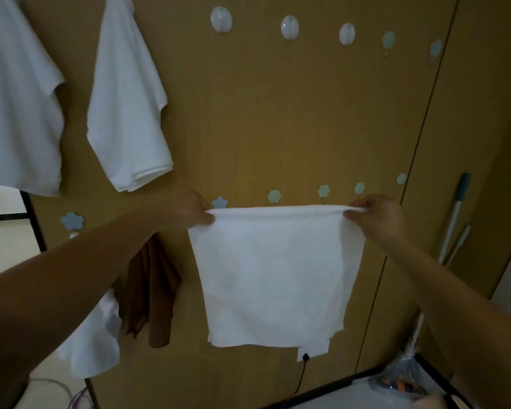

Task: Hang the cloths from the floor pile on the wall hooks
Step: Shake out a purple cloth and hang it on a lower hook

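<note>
Both hands held a white cloth (275, 276) stretched by its rolled top edge in front of the wooden wall (278, 119), just below the lower row of flower hooks (274, 196). The left hand (189, 212) pinched the left corner and the right hand (376, 218) the right corner, with the fingertips partly buried in fabric. Whether the edge touched any hook could not be told. The cloth covered the upper end of a black cable (303, 371). Two hung white cloths (127, 107) were cut off at the top and left of the view. A brown cloth (151, 290) hung partly behind the left forearm, its hook hidden. The round hooks (221, 19) higher up looked blurred
</note>
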`<action>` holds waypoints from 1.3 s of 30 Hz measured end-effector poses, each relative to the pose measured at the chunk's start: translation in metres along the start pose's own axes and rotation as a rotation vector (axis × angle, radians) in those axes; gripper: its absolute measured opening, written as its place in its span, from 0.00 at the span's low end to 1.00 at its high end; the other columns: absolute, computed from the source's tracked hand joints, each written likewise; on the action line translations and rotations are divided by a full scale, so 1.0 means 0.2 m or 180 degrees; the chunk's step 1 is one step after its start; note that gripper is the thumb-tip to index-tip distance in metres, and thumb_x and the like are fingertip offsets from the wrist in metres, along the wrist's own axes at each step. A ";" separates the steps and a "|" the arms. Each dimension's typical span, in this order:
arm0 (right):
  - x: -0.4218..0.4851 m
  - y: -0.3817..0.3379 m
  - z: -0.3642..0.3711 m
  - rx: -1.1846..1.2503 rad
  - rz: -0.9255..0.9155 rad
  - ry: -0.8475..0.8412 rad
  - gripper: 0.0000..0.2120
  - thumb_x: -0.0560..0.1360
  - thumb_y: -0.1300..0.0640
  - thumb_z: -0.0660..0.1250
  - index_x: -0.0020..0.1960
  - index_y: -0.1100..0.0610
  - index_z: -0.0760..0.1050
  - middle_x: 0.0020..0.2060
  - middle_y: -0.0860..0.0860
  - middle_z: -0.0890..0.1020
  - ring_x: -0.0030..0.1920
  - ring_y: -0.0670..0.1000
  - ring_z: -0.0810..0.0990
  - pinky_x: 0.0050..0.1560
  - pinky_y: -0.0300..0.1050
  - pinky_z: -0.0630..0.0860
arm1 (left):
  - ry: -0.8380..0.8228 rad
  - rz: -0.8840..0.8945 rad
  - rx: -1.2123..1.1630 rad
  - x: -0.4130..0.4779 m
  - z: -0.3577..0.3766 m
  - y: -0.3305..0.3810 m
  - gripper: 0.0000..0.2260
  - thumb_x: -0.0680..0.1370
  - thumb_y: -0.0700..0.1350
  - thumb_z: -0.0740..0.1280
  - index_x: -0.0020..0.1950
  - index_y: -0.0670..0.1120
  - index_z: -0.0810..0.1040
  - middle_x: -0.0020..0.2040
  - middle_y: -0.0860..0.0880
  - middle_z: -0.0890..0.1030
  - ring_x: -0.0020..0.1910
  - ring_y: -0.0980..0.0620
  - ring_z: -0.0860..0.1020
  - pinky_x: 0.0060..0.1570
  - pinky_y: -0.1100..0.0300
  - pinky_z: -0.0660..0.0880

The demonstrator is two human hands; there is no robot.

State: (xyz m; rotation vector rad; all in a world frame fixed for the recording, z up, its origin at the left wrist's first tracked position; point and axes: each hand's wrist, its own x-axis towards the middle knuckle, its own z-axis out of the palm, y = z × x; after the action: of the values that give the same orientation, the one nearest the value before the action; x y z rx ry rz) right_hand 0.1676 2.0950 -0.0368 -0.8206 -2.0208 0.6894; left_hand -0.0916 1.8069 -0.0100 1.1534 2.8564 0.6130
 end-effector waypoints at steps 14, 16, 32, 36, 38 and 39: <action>0.45 -0.57 0.30 0.1545 -0.0800 0.0343 0.04 0.71 0.55 0.60 0.45 0.52 0.72 0.39 0.45 0.75 0.41 0.48 0.72 0.38 0.39 0.68 | 0.2447 0.0797 -0.0306 0.32 -0.40 0.12 0.12 0.80 0.41 0.58 0.46 0.36 0.78 0.42 0.40 0.79 0.44 0.42 0.77 0.45 0.54 0.72; 0.52 -0.63 0.31 0.1336 -0.1111 -0.0253 0.08 0.71 0.45 0.69 0.46 0.47 0.75 0.44 0.43 0.77 0.43 0.44 0.74 0.41 0.38 0.69 | 0.2725 0.0890 -0.0669 0.38 -0.47 0.17 0.11 0.80 0.39 0.57 0.50 0.40 0.80 0.45 0.44 0.80 0.45 0.47 0.76 0.47 0.59 0.70; 1.41 -1.34 0.44 0.1932 -0.1758 -0.0151 0.20 0.68 0.39 0.74 0.51 0.52 0.83 0.48 0.48 0.85 0.49 0.47 0.83 0.52 0.45 0.79 | 0.2911 0.1230 -0.1180 0.82 -1.14 0.24 0.17 0.69 0.66 0.68 0.41 0.53 0.77 0.39 0.58 0.79 0.38 0.65 0.77 0.34 0.73 0.68; 1.61 -1.53 0.53 0.1970 -0.1746 0.0261 0.21 0.71 0.41 0.72 0.56 0.55 0.81 0.55 0.49 0.83 0.56 0.50 0.80 0.57 0.43 0.73 | 0.3191 0.1036 -0.1024 0.95 -1.32 0.26 0.11 0.72 0.57 0.71 0.39 0.51 0.80 0.35 0.57 0.81 0.32 0.64 0.78 0.29 0.72 0.70; 1.68 -1.63 0.53 0.1913 -0.1825 0.0642 0.20 0.72 0.42 0.71 0.56 0.55 0.82 0.55 0.50 0.83 0.56 0.51 0.80 0.56 0.43 0.73 | 0.3470 0.1099 -0.1070 1.00 -1.43 0.29 0.11 0.73 0.55 0.71 0.38 0.49 0.80 0.34 0.56 0.80 0.32 0.61 0.77 0.28 0.72 0.70; 1.70 -1.68 0.52 0.1826 -0.1893 0.0866 0.19 0.73 0.42 0.70 0.56 0.55 0.82 0.54 0.50 0.84 0.55 0.52 0.81 0.56 0.45 0.75 | 0.3661 0.1078 -0.0942 1.03 -1.49 0.31 0.11 0.74 0.55 0.71 0.39 0.48 0.80 0.34 0.55 0.79 0.33 0.58 0.77 0.30 0.68 0.70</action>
State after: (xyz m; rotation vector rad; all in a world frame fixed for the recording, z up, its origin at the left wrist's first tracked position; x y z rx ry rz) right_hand -0.1713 2.1201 0.3145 0.0327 -1.5722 0.7034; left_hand -0.2433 1.8798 0.3168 1.5805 3.0641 2.2566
